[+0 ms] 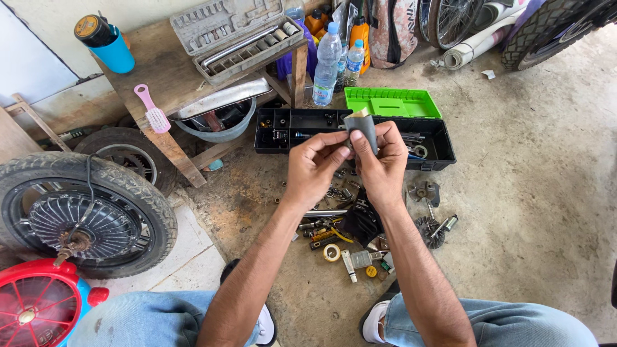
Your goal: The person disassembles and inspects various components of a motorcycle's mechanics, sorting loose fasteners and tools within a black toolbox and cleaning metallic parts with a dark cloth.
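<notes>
Small grey folded sheet (362,130) in middle of frame, pinched by left hand (313,168) and right hand (384,168), fingers closed on it. Looks like rubbing something hidden inside. Below: scattered little parts (340,238). Behind: black toolbox (437,151)

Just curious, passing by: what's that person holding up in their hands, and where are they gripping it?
A small grey folded sheet, pinched between both hands: the right hand by its lower part, the left hand at its left edge.
</notes>
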